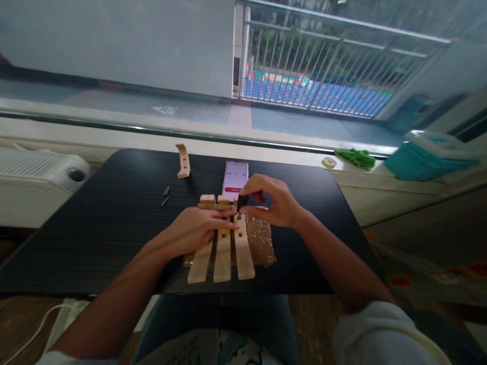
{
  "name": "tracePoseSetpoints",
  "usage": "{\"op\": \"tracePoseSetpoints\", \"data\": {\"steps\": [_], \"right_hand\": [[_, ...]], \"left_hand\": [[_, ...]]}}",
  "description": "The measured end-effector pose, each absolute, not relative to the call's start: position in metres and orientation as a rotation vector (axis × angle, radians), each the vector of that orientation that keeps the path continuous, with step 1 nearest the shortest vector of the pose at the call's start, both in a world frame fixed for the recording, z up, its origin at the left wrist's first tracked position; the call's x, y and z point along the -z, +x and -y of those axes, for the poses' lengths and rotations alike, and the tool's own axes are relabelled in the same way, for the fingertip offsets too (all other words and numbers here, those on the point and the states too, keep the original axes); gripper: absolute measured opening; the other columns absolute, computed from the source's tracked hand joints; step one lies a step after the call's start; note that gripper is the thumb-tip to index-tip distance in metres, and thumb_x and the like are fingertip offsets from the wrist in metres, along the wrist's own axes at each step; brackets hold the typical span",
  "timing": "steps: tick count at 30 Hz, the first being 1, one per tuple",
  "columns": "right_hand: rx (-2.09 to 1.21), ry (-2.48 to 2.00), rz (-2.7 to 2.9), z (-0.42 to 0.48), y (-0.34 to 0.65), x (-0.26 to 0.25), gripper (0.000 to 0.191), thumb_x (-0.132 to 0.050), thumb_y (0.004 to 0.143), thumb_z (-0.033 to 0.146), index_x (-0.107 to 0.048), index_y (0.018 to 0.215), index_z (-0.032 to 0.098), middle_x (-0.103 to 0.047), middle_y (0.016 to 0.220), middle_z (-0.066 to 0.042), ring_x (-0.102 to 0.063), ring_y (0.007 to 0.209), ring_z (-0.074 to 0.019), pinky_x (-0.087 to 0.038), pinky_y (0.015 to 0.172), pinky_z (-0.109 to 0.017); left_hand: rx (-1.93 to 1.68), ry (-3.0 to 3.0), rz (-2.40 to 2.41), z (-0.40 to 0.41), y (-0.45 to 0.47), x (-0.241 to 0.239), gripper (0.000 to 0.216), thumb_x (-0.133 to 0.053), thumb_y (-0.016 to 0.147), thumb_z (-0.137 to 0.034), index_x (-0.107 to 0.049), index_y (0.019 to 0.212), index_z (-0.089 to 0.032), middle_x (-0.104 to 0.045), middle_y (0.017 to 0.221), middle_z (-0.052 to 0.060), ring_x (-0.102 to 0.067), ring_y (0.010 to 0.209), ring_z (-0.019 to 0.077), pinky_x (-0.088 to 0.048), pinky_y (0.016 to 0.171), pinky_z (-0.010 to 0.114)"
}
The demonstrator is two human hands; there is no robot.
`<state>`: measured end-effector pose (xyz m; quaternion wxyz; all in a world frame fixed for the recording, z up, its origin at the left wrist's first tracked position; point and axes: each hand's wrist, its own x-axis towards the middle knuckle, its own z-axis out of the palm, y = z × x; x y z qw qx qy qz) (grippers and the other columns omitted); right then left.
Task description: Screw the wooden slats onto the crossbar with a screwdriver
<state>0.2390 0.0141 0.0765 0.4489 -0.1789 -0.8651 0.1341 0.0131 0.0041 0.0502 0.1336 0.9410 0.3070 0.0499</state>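
Three pale wooden slats [223,253] lie side by side near the front of a black table [114,228], their far ends joined to a small wooden crosspiece [213,201]. My left hand [196,230] lies flat across the slats, fingers stretched toward the right one. My right hand [272,203] is closed in a pinch on a small black and red tool [243,201], held upright over the far end of the right slat. Under the slats lies a clear bag of small metal parts [261,238].
A phone [235,178] with a lit screen lies just beyond the slats. A curved wooden piece [183,161] and two small screws [166,195] lie on the table's far left. A windowsill with a green cloth [355,157] and teal box [422,159] runs behind.
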Motion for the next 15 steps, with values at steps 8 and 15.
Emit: {"op": "tracePoseSetpoints", "data": {"steps": [8,15], "right_hand": [[-0.571,-0.570,2.233,-0.0103,0.2468,-0.0833,0.019,-0.058,0.087,0.015,-0.055,0.106,0.015,-0.067,0.087,-0.002,-0.046,0.052,-0.0021,-0.040,0.050,-0.017],[-0.607,-0.575,2.242,-0.0111,0.2461,-0.0870,0.026,-0.057,0.089,0.015,-0.060,0.114,0.017,-0.064,0.078,0.003,-0.043,0.050,-0.0026,-0.038,0.050,-0.018]], "left_hand": [[-0.189,2.671,-0.883,-0.0052,0.0125,-0.0492,0.054,-0.050,0.080,-0.004,-0.066,0.118,-0.038,-0.057,0.135,-0.005,-0.061,0.119,0.0209,-0.048,0.100,0.034],[-0.184,2.663,-0.892,-0.0046,0.0123,-0.0499,0.051,-0.050,0.081,-0.006,-0.068,0.117,-0.037,-0.057,0.135,-0.004,-0.062,0.117,0.0209,-0.048,0.100,0.034]]}}
